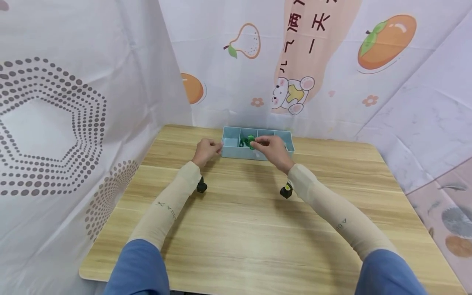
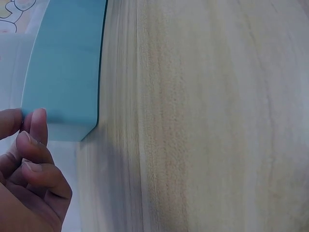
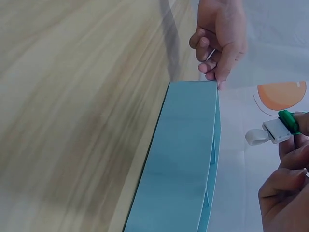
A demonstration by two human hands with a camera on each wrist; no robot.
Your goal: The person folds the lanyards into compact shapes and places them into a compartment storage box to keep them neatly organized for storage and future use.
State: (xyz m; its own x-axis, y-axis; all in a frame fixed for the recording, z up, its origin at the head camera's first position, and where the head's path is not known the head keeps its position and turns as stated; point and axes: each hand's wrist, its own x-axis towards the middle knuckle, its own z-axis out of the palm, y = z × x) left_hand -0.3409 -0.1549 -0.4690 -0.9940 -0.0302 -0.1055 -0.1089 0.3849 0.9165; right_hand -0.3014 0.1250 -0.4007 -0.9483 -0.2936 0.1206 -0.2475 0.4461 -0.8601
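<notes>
Left hand (image 1: 207,150) curled, gripping tray (image 1: 236,152) end at centre frame; right hand (image 1: 270,148) pinching green clip (image 3: 285,124). Risk: clip slipping, missing compartment.

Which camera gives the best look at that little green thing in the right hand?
The right wrist view: the green clip shows close up, pinched by the right hand. The head view shows only a green speck over the blue box. The left wrist view misses it.

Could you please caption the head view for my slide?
Left hand steadies a blue tray while right hand pinches a green clip.
</notes>
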